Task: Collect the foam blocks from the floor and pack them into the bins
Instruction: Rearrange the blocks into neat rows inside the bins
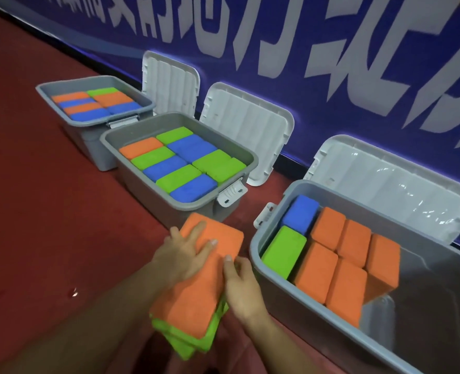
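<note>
A stack of foam blocks sits in front of me, with an orange block (196, 290) on top and green blocks (193, 344) beneath it. My left hand (185, 252) lies flat on the far half of the orange block, fingers spread. My right hand (243, 287) grips the stack's right edge. Right of the stack is the nearest grey bin (253, 247), partly filled with several orange blocks, one blue and one green standing on end. The middle bin (115, 152) and the far bin (45, 90) are packed with orange, green and blue blocks.
All three bins stand in a row on the red floor (48, 211) along a blue banner wall (331, 63). Their white lids (247, 130) are open and lean against the wall. The near right part of the nearest bin has free room.
</note>
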### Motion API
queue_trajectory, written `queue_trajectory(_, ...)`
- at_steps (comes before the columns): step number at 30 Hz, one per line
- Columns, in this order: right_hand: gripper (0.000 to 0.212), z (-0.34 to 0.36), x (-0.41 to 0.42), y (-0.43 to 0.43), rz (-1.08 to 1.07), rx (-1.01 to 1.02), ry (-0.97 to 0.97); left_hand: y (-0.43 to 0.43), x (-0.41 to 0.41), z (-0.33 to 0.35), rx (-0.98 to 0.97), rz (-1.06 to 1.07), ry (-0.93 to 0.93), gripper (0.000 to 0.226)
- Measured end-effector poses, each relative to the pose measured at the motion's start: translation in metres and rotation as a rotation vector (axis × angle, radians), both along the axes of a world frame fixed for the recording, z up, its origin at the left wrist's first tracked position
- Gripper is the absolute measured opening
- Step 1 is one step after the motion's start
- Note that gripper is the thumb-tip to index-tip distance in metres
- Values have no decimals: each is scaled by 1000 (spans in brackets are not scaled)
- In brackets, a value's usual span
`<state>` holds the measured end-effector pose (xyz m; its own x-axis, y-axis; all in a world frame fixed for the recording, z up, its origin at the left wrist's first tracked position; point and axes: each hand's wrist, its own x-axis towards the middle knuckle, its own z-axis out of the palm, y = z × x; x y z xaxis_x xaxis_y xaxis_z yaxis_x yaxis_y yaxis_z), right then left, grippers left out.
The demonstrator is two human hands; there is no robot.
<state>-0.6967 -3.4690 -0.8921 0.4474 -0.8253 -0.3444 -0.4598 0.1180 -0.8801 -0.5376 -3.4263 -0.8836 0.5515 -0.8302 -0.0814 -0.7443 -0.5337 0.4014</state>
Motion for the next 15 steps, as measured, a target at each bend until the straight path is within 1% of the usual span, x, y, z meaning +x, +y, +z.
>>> queue_trajectory(1, 30, 8, 0, -2, -49, -56, -76, 0, 1, 10, -19, -39, 78, 47)
queue_trajectory(2, 30, 19, 0, -3, -98, -128, -148, -5, 2, 19, -59, -61, 108, 53)
queue_trajectory(3, 34, 31, -1, -7, -138, -201, -194, -10, -2, 32, -76, -1, 219, 69)
queue_trajectory(4, 41, 45, -5, -12, -176, -263, -238, -20, -8, 42, -195, 41, 230, 84)
queue_trajectory(5, 48, 60, -12, -18, -215, -295, -284, -28, -14, 52, -278, 26, 232, 94)
queue_trajectory(8, 67, 108, -43, -40, -350, -219, -418, -65, -43, 95, -531, -112, 353, 114)
queue_trajectory(10, 73, 143, -77, -56, -349, -95, -502, -93, -78, 129, -631, -224, 449, 123)
queue_trajectory(12, 73, 179, -122, -71, -370, 33, -523, -119, -120, 159, -622, -314, 534, 128)
queue_trajectory(13, 76, 192, -143, -78, -392, 55, -508, -128, -140, 171, -598, -359, 581, 128)
queue_trajectory(15, 85, 213, -188, -85, -399, 61, -474, -145, -182, 184, -540, -455, 732, 125)
